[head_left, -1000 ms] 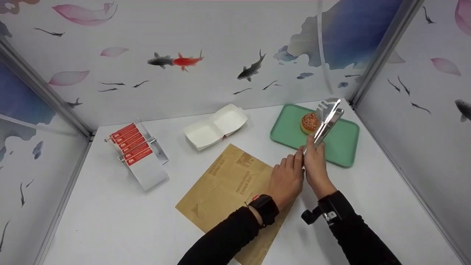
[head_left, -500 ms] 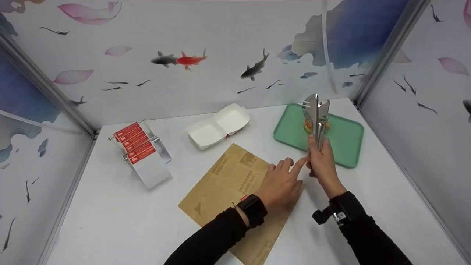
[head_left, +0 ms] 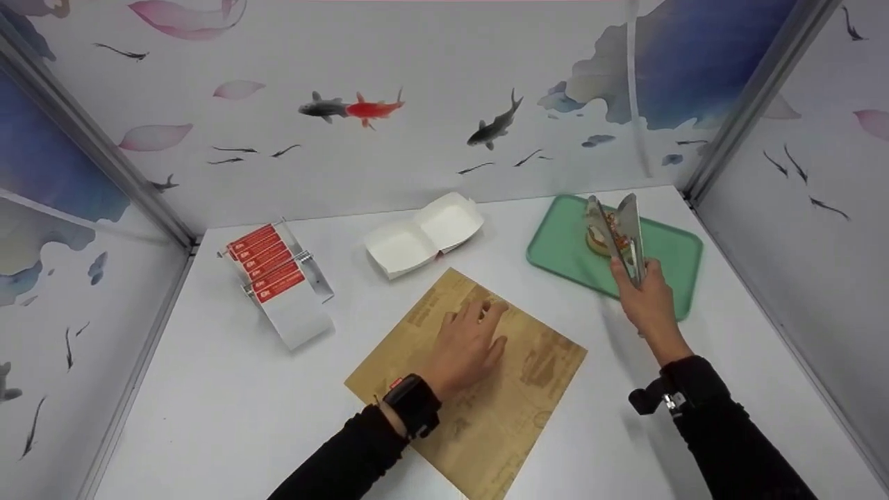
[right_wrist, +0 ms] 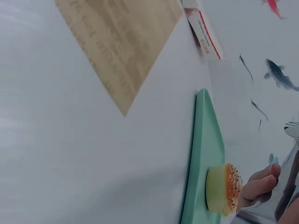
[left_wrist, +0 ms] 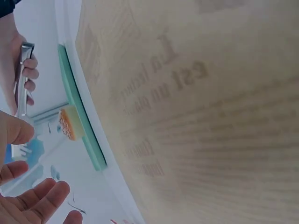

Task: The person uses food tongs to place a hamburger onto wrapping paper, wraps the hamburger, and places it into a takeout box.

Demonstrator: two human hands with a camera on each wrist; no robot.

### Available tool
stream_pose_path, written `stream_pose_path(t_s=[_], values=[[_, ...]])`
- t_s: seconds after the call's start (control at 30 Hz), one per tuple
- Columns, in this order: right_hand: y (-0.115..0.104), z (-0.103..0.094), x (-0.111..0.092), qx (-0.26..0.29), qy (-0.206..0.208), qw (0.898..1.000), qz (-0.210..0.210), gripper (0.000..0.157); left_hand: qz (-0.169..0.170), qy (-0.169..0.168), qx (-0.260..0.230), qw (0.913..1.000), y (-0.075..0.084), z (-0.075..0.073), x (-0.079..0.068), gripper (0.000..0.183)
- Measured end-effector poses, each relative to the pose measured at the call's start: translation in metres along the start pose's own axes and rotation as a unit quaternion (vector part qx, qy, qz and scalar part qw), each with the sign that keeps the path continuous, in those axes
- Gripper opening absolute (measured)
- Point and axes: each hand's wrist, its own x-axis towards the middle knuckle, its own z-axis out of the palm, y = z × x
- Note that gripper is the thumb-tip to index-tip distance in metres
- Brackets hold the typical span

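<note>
My right hand [head_left: 651, 298] grips metal tongs [head_left: 633, 236], whose arms are spread apart and overlap a round bun [head_left: 594, 244] in the head view. Sesame-like specks cover the bun's brown top [right_wrist: 234, 186]; it sits on a green tray [head_left: 670, 264] at the back right. In the left wrist view, the right hand's fingers wrap round the tongs' handle [left_wrist: 22, 74]. My left hand [head_left: 462, 351] is over a printed brown paper sheet [head_left: 538, 389], fingers loosely bent and holding nothing.
An unfolded white takeaway box [head_left: 399, 248] stands at the back middle. To its left is a metal rack [head_left: 305, 258] with red-and-white paper packets [head_left: 274, 271]. Printed walls [head_left: 389, 167] border the table at the back and both sides.
The left hand has left the tongs and moved left over the paper. The right hand has shifted right with the tongs, whose arms have gone from closed together to spread apart.
</note>
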Motion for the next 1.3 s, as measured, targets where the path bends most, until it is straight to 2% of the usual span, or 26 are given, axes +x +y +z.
stream_pose_path(t_s=[0.23, 0.43, 0.57, 0.7, 0.83, 1.13, 1.3], values=[[0.016, -0.014, 0.017, -0.072, -0.016, 0.997, -0.002, 0.091, -0.049, 0.020, -0.029, 0.9982, -0.028, -0.019, -0.028, 0.040], [0.024, -0.023, 0.027, -0.092, -0.039, 0.994, 0.035, 0.097, -0.096, 0.049, -0.025, 0.9939, -0.055, -0.031, -0.059, 0.035], [0.030, -0.028, 0.034, -0.097, -0.061, 0.991, 0.065, 0.103, -0.119, 0.074, -0.035, 0.9896, -0.066, -0.036, -0.078, 0.032], [0.033, -0.034, 0.039, -0.082, -0.102, 0.986, 0.100, 0.107, -0.130, 0.099, -0.036, 0.9859, -0.069, -0.037, -0.093, 0.028], [0.033, -0.040, 0.043, -0.073, -0.140, 0.979, 0.128, 0.111, -0.131, 0.116, -0.044, 0.9836, -0.069, -0.039, -0.102, 0.025], [0.032, -0.052, 0.047, -0.103, -0.141, 0.979, 0.110, 0.112, -0.146, 0.123, -0.063, 0.9797, -0.067, -0.041, -0.110, 0.025], [0.034, -0.054, 0.053, -0.099, -0.180, 0.970, 0.129, 0.114, -0.146, 0.125, -0.070, 0.9788, -0.068, -0.040, -0.115, 0.021]])
